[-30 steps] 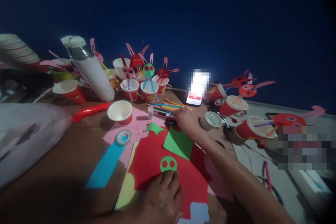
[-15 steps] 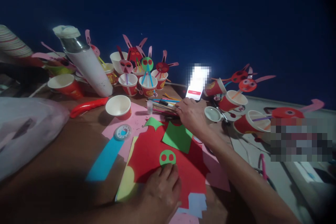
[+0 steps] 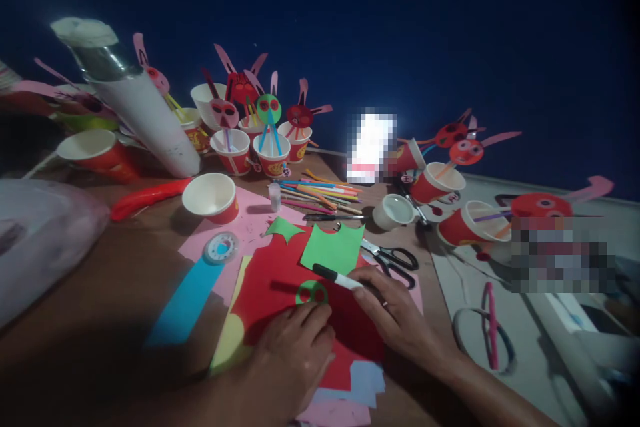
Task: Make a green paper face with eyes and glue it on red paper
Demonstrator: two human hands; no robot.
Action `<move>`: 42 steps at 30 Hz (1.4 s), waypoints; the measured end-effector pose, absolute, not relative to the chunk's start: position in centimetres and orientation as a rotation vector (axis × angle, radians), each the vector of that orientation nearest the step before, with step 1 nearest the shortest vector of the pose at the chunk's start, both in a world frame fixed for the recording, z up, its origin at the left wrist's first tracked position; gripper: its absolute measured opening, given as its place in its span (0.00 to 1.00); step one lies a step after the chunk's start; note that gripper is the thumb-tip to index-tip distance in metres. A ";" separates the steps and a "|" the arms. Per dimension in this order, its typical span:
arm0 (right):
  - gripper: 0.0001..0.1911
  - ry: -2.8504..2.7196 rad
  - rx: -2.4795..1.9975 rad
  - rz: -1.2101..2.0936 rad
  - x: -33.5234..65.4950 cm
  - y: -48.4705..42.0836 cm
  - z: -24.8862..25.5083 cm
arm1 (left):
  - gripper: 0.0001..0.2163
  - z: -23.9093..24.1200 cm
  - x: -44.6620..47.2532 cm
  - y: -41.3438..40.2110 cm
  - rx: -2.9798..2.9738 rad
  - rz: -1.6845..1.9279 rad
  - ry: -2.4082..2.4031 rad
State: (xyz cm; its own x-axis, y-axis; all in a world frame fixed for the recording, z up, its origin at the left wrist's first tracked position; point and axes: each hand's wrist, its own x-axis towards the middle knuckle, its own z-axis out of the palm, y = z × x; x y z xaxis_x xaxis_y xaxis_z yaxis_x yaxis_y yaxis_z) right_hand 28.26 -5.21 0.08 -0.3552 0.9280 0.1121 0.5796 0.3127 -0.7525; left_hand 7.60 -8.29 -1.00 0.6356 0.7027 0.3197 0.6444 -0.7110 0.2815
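While the right hand clamps a marker, the left hand half-hides a green disc, can't tell if fingers grip it; phone pixelated, cup print unreadable.

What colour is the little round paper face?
The paper face is green, seen best in the head view.

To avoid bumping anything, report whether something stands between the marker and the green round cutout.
Nothing visible stands between the marker in the right hand and the green round cutout; the left hand only covers the cutout's lower edge.
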 end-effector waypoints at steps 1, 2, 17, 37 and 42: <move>0.07 -2.035 -1.332 0.858 28.3 -5.3 -0.2 | 0.07 -0.8 7.6 -8.2 2.708 0.639 1.077; 0.07 -2.044 -1.326 0.854 28.4 -5.3 -0.5 | 0.07 -0.6 7.5 -8.1 2.700 0.641 1.026; 0.12 -2.477 -1.478 0.006 27.7 0.7 0.3 | 0.10 0.3 7.6 -7.3 2.538 0.693 0.730; 0.10 -2.489 -1.390 0.121 27.7 -0.2 1.9 | 0.08 0.6 7.1 -6.8 2.417 0.841 0.901; 0.10 -2.679 -1.526 0.317 28.2 -1.3 -0.2 | 0.08 0.0 7.7 -8.2 2.563 0.727 0.877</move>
